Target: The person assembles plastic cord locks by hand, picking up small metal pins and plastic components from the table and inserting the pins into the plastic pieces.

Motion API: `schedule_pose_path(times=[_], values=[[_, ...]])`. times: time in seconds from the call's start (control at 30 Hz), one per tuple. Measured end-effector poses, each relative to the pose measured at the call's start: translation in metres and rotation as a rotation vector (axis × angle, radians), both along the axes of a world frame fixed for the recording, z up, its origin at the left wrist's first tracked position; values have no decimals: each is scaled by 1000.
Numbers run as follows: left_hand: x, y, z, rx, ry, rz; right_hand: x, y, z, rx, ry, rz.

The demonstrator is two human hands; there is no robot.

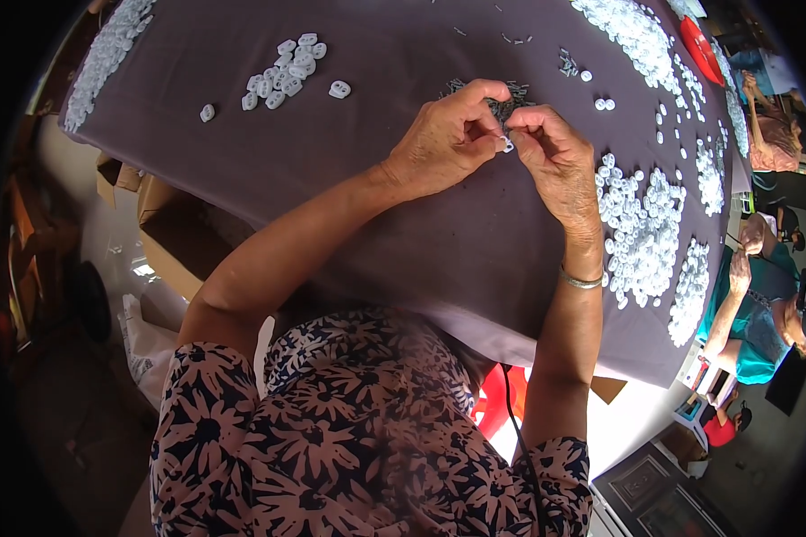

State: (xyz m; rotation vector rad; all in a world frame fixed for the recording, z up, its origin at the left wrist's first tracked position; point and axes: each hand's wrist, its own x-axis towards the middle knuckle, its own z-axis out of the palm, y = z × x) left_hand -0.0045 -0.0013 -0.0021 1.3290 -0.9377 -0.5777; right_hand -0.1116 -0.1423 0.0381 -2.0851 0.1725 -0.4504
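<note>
Over the dark cloth, my two hands meet with their fingertips almost together. My left hand (448,141) pinches a small white plastic piece (509,145) between thumb and index finger. Beside it, the thumb and fingers of my right hand (557,161) are pinched together at the piece's edge; what they hold, if anything, is too small to make out. Just beyond my fingers lies a heap of thin dark metal bits (516,97) that look like small springs, partly hidden by the hands. To the left sits a loose group of white two-holed plastic pieces (287,73), resembling cord stoppers.
A large pile of small white parts (640,228) spreads right of my right wrist. Another white heap (631,40) lies at the far right, near a red dish (702,51). An open cardboard box (166,237) stands below the table's left edge. Other people (757,313) sit along the right.
</note>
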Motion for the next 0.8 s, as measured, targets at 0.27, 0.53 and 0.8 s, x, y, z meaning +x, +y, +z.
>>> schedule_pose_path(times=[0.27,0.53,0.8], values=[[-2,-2,-2,2,-32,80,4,7,-2,-140,-65,-59],[-2,-2,-4,18,-50,119,7,7,-10,-237,-77,-68],[-1,-3,-5,32,-107,128,8,7,-8,-258,-50,-42]])
